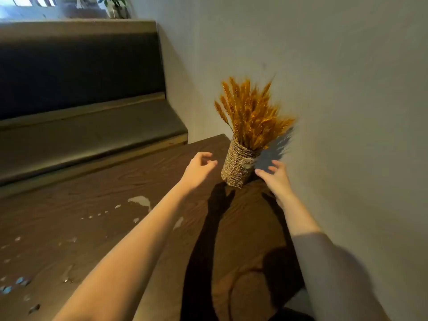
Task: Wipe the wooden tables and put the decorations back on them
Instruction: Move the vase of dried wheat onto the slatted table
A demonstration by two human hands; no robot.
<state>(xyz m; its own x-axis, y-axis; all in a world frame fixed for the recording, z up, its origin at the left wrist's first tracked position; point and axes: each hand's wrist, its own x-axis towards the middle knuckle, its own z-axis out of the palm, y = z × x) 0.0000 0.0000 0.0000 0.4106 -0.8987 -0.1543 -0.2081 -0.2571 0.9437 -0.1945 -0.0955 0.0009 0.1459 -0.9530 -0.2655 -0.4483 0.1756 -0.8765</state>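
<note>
While neither hand holds anything, both flank the woven basket vase [237, 166] with fingers loosely spread. Left hand [198, 169]: just beside the vase's left side, fingers relaxed and slightly curled, a small gap between fingertips and weave. Right hand [275, 176]: just beside the vase's right side, fingers extended toward it, apart from the weave as far as can be told; some motion blur here. A grey sleeve [324, 262] covers the right upper arm; the left forearm is bare.

Vase stands on the dark wooden table [92, 216], near its far right corner, close to the pale wall [324, 89]. It looks tilted in this wide-angle view. A small label on its upper side, text unreadable. Dried orange wheat stalks [251, 114] fan out of the top, casting a shadow on the wall.

Table surface: wet patches and droplets [140, 201] scattered across the left half; arm shadows fall on the right half.

Beyond the table: a padded bench seat [81, 135] with dark backrest. A potted plant [115, 5] sits on the ledge above it, blurred.
</note>
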